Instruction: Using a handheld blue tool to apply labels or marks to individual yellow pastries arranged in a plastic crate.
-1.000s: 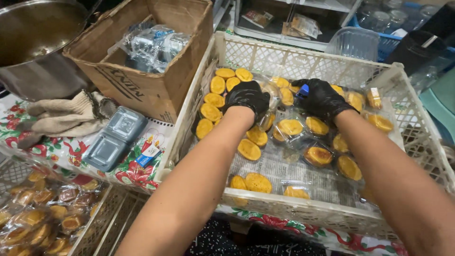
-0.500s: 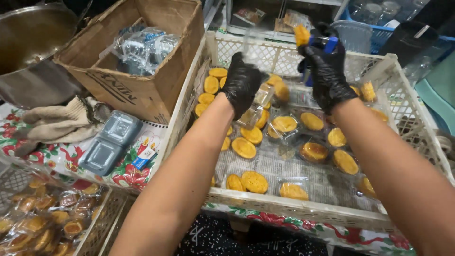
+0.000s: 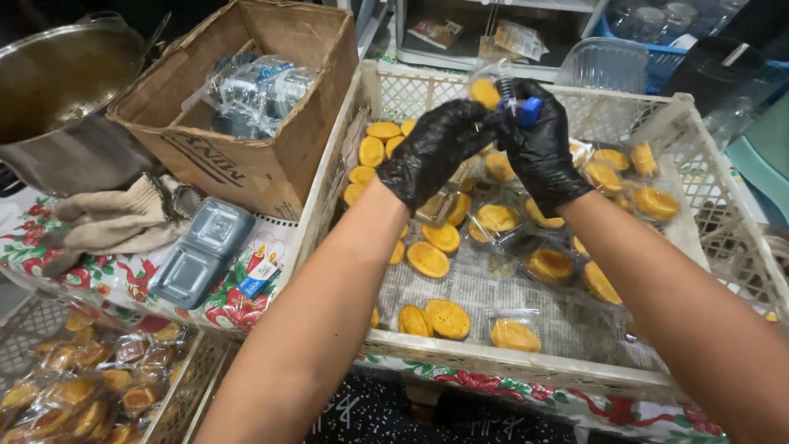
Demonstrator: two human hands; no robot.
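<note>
Both my hands wear black gloves and are raised above a white plastic crate (image 3: 526,368). My left hand (image 3: 436,148) pinches the edge of a small clear bag with a round yellow pastry (image 3: 485,92) in it. My right hand (image 3: 538,140) grips the same bag and holds a small blue tool (image 3: 526,109) against it. Below them, the crate's paper-lined floor holds several yellow pastries (image 3: 436,316), some bare and some in clear bags.
A cardboard box (image 3: 246,168) with clear wrapped items stands left of the crate. A large metal pot (image 3: 66,99) sits at far left, with a beige cloth (image 3: 115,218) and grey plastic trays (image 3: 201,251) on a floral tablecloth. Another crate of bagged pastries (image 3: 82,386) lies bottom left.
Both hands rose from the crate floor with a bagged pastry. They have come together around it above the crate's far side.
</note>
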